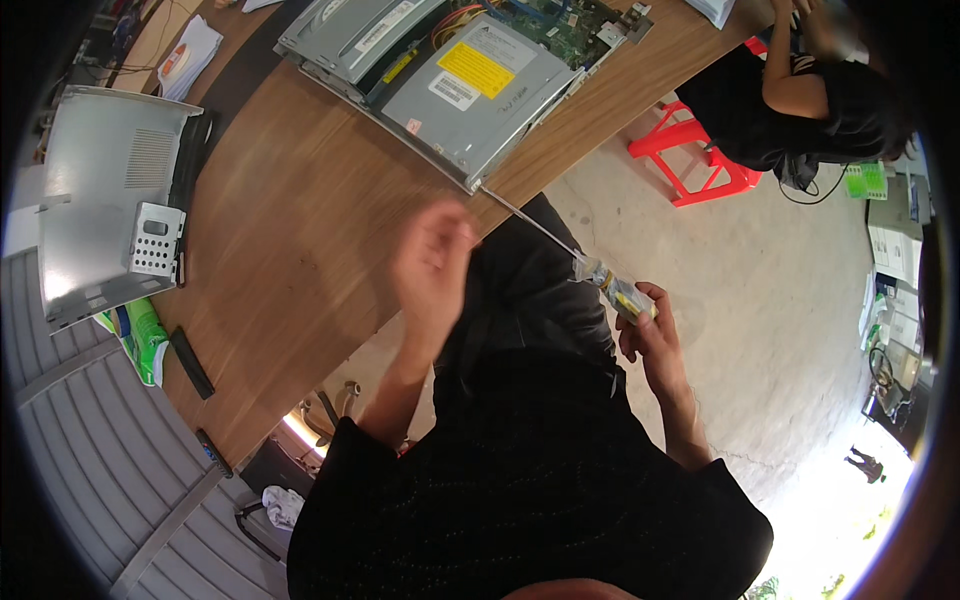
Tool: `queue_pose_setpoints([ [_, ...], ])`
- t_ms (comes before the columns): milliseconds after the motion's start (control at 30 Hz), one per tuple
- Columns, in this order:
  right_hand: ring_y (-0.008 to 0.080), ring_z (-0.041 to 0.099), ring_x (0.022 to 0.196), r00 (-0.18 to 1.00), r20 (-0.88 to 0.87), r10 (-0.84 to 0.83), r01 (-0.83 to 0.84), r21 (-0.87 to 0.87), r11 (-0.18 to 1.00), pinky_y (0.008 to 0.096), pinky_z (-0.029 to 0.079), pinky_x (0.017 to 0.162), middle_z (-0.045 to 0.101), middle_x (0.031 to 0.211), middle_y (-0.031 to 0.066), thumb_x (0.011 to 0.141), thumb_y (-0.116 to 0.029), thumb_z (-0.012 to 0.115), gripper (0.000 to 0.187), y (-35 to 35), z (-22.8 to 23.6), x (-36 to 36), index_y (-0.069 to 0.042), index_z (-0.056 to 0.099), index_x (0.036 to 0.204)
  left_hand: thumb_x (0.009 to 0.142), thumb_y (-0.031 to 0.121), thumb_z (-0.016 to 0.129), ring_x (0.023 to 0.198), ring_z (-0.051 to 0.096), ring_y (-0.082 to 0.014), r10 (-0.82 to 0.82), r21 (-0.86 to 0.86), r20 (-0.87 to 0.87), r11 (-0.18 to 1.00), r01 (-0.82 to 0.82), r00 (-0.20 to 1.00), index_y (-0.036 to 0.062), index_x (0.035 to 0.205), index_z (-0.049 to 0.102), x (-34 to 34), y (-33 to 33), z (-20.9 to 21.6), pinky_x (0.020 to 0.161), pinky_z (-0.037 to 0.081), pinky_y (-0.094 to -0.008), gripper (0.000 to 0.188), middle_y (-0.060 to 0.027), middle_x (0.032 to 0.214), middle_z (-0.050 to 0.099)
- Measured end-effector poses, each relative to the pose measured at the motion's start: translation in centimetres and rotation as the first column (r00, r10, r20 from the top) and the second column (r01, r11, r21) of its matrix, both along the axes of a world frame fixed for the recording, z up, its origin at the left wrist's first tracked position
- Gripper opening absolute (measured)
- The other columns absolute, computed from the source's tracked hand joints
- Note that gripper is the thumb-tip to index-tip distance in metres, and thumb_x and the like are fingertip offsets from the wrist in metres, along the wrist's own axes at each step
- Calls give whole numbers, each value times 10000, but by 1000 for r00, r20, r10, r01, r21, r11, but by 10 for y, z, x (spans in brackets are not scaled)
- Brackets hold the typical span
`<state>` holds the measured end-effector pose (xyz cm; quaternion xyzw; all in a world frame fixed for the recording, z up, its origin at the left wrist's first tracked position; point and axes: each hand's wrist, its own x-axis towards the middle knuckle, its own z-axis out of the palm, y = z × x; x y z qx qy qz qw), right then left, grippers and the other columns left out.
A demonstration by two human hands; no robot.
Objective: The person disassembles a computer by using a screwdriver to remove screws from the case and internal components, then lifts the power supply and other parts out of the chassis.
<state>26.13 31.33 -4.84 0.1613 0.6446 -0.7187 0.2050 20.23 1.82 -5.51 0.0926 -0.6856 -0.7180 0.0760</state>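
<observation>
A screwdriver (612, 285) with a long thin shaft and a handle that looks wrapped in clear plastic or tape is gripped in my right hand (655, 335). Its shaft slants up and left, and the tip reaches the near corner of an opened computer case (440, 135). Whether the tip sits on a screw is too small to tell. Inside the case a grey drive (485, 85) carries a yellow label, with coloured cables and a green circuit board (575, 35) behind it. My left hand (437, 265), smeared by motion, hovers by the table edge just below that corner, apart from the case.
On the wooden table (290, 220), a detached metal cover (105, 200) lies at the left, near a green packet (145, 335) and a black strip (190, 363). Papers (190, 55) lie at the far left. Another person (800, 110) sits by a red stool (690, 150) at the right.
</observation>
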Motion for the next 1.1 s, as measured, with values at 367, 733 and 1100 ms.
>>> queue_pose_setpoints([
  [367,126,533,525,943,265,201,-185,-83,979,244,430,493,650,718,97,1017,-552,340,625,14,-9,4,12,576,1144,1043,216,459,1149,620,-257,-404,675,121,703,223,907,-38,1279,519,1,67,-31,947,525,-382,352,-191,1240,613],
  [733,105,616,632,974,39,223,-226,134,965,238,474,525,685,801,108,972,-344,567,427,18,-16,16,22,536,1189,972,177,610,927,697,-205,-299,594,262,800,91,918,2,1061,610,-4,68,-28,797,566,-313,196,-152,1057,690],
  [1100,177,654,668,907,-332,261,-28,569,822,271,515,567,689,842,132,891,-246,681,485,-6,-11,14,36,485,1234,981,194,596,894,704,-228,-279,594,290,802,56,916,-1,1046,599,-12,64,-41,771,573,-310,206,-118,982,693],
])
